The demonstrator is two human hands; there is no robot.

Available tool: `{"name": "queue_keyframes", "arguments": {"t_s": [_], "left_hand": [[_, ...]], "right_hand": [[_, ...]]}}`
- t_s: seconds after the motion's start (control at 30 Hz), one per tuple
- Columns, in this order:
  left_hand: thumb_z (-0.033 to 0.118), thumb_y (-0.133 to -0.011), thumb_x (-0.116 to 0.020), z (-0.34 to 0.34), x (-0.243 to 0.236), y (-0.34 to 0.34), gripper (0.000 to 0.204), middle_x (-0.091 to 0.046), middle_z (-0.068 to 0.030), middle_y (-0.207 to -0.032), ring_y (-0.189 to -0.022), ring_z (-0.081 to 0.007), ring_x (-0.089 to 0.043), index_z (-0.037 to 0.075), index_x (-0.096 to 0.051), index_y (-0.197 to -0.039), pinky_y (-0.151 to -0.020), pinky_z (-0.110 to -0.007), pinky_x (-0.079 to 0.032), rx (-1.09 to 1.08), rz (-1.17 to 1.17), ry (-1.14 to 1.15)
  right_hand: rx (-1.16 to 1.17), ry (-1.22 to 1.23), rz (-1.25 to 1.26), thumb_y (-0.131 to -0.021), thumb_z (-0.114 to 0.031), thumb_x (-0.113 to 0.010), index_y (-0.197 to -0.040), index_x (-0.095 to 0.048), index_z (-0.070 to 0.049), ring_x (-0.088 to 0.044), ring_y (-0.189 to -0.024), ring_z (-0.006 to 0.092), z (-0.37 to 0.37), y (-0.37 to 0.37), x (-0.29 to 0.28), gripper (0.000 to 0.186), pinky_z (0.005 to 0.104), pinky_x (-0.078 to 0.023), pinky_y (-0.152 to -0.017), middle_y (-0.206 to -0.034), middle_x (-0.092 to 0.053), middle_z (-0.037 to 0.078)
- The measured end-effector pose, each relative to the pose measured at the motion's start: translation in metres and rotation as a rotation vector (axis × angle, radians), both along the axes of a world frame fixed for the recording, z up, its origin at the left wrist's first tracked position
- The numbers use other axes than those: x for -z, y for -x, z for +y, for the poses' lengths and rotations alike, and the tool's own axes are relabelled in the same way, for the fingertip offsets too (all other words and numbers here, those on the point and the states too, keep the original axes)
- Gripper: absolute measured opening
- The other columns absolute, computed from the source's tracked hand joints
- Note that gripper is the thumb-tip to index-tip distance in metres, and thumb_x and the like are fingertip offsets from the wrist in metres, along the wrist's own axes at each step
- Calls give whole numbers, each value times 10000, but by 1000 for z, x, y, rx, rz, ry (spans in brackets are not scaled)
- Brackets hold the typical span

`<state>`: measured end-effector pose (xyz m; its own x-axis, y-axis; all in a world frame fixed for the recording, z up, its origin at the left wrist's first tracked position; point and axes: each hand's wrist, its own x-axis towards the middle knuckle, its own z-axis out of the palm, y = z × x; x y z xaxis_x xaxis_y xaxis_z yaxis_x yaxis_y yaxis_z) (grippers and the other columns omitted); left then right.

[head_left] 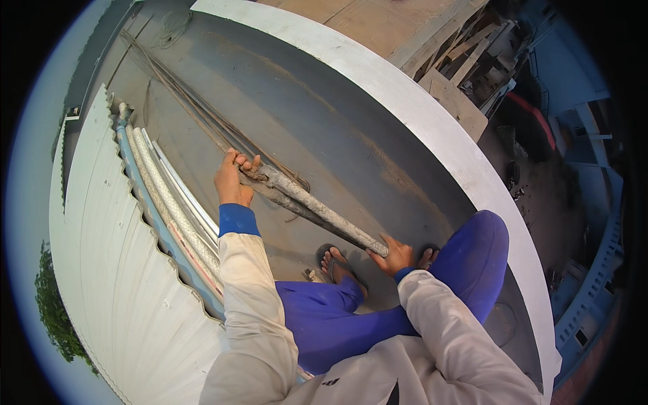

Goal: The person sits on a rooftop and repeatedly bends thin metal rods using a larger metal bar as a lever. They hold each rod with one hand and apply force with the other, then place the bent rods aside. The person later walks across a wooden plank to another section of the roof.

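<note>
One long grey two-bar tool slants across the middle, from ten o'clock down to four! Toward ten, the left grip curls tight round its upper end, among thin rods; whether it clasps those too, I cannot tell. And at four, the right grip clenches the lower end, with pale pipes lying over at nine.

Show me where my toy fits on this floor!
The grey floor between the long rods and curved white wall is bare, save sandy streaks. It's crowded left, where pipes line the corrugated sheet, and around the feet and held bars.
</note>
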<state>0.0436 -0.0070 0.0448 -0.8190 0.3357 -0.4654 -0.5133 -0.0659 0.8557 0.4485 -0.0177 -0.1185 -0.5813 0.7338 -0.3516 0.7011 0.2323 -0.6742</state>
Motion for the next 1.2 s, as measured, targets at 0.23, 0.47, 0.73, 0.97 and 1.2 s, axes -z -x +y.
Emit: {"name": "queue_keyframes", "arguments": {"t_s": [0.23, 0.47, 0.73, 0.97, 1.2], "left_hand": [[130, -1060, -513, -1, 8, 5, 197, -454, -1, -695, -597, -113, -447, 70, -519, -872, -864, -423, -618, -1, 3, -22], [128, -1055, -505, 3, 4, 3, 219, -462, 4, -687, -590, -112, -449, 75, -532, -843, -852, -425, -614, -2, 41, 26], [142, -1045, -516, 5, 15, 3, 225, -506, -19, -686, -565, -141, -502, 49, -566, -845, -769, -423, -635, -18, 101, 98], [129, -1014, -526, 3, 22, 10, 222, -556, -38, -679, -555, -170, -571, 21, -597, -834, -702, -386, -615, -9, 93, 86], [166, -1032, -531, 0, 23, 11, 207, -523, -14, -688, -565, -147, -545, 43, -575, -872, -795, -397, -629, 7, 109, 146]], "right_hand": [[-41, 58, -16, -793, -522, -793, -1320, -646, -90, -734, -915, 399, 10, 13, 28, 697, 445, -579, -840, -1004, -741, 242], [-54, 39, 34, -827, -482, -775, -1289, -651, -116, -737, -893, 383, 6, 4, 6, 602, 449, -580, -817, -981, -752, 199], [-198, 107, 50, -892, -361, -738, -1215, -638, -97, -718, -873, 421, 10, 5, -19, 428, 474, -568, -785, -913, -735, 224], [-244, 95, 32, -892, -251, -728, -1156, -640, -66, -698, -864, 449, 24, 16, -56, 334, 485, -568, -748, -864, -707, 256], [-209, 16, -41, -882, -231, -728, -1160, -644, -79, -694, -849, 459, 25, 7, -91, 328, 489, -565, -739, -847, -708, 248]]}}
